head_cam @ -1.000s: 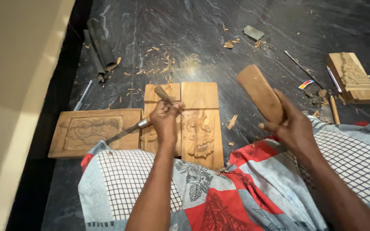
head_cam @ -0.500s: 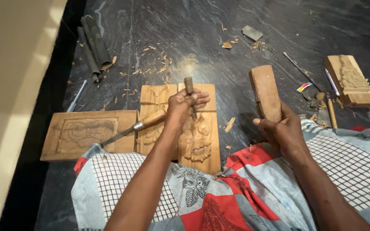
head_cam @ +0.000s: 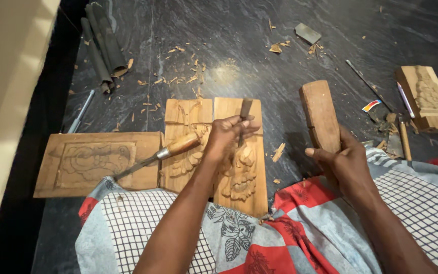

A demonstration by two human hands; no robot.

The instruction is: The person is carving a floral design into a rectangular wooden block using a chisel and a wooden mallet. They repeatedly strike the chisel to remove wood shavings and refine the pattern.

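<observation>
**Chisel on the panel, mallet raised beside it**

The left hand (head_cam: 227, 136) is closed around a dark-handled chisel (head_cam: 245, 109) standing on the pale carved wooden panel (head_cam: 239, 152), over its floral relief. The right hand (head_cam: 348, 165), right of the panel, grips a blocky brown wooden mallet (head_cam: 320, 115) held upright. A second chisel with a reddish wooden handle (head_cam: 178, 146) lies across the panel's left half, blade reaching a darker carved board (head_cam: 97, 162) left of it
</observation>
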